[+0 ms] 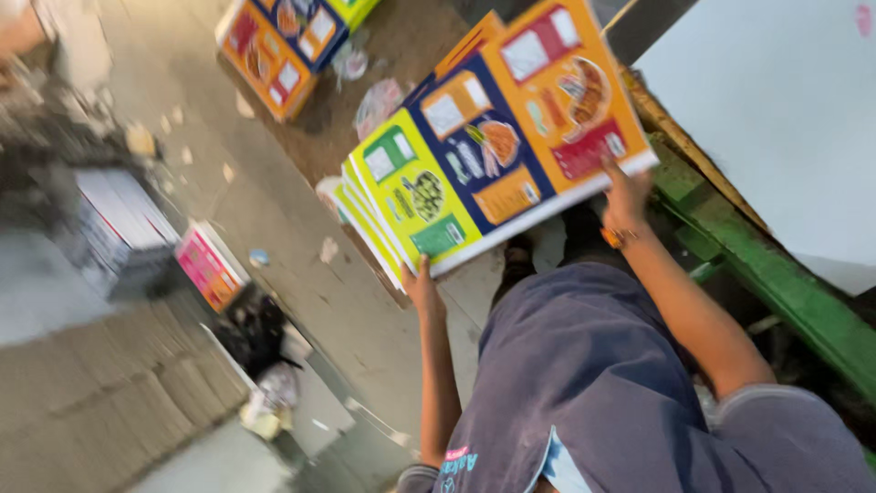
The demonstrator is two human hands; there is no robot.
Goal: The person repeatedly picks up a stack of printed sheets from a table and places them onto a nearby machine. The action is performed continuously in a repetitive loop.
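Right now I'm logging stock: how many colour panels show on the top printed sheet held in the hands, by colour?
Top sheet of the printed sheet stack, held by left hand and right hand:
Green panels: 1
Blue panels: 1
Orange panels: 1
Total: 3

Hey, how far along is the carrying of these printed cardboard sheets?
Done: one printed stack already lies on the floor further off. In hand: the left hand and right hand hold a stack of colourful flat sheets at its near edge, off the floor. Left: this stack is not yet set down.
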